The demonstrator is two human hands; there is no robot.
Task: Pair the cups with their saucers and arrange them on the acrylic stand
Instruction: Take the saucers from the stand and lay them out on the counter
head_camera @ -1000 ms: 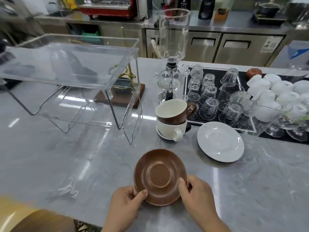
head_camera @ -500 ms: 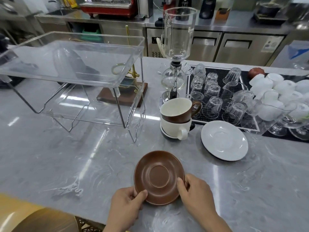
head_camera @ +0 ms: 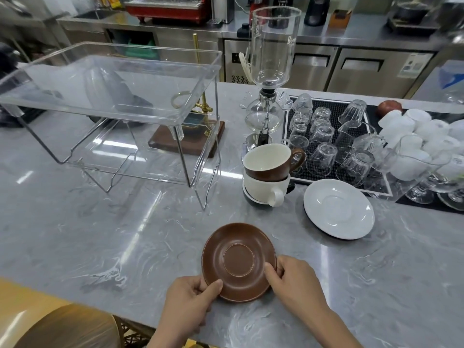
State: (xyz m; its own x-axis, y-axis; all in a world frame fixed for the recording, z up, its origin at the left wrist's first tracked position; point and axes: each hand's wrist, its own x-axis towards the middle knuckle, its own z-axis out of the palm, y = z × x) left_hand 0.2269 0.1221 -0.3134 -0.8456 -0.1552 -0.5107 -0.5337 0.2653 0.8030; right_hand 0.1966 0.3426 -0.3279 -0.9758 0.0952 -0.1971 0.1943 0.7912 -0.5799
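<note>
Both hands are holding the brown saucer (head_camera: 238, 262) at the near edge of the grey tabletop (head_camera: 100, 234). The left hand (head_camera: 187, 305) is pinching its near-left rim with the thumb lying on top, and the right hand (head_camera: 292, 280) is pinching its right rim, so each grip is clenched on the saucer.

The matching brown cup (head_camera: 270, 162) is standing straight ahead, beyond the saucer and slightly to the right, its handle pointing right. It is sitting as the top cup of a stack, nested in a white cup (head_camera: 265, 189); a dark base is showing under that, too hidden to identify. The right hand is the nearer 1 to this stack. A white saucer (head_camera: 339, 208) is lying just right of the stack, on a darker rim that could be another saucer.

The acrylic stand (head_camera: 110, 96) is sitting ahead to the left, well apart from the saucer, with both clear shelves bare.

The saucer is round, glossy brown, with a fine ring marking its centre well.
</note>
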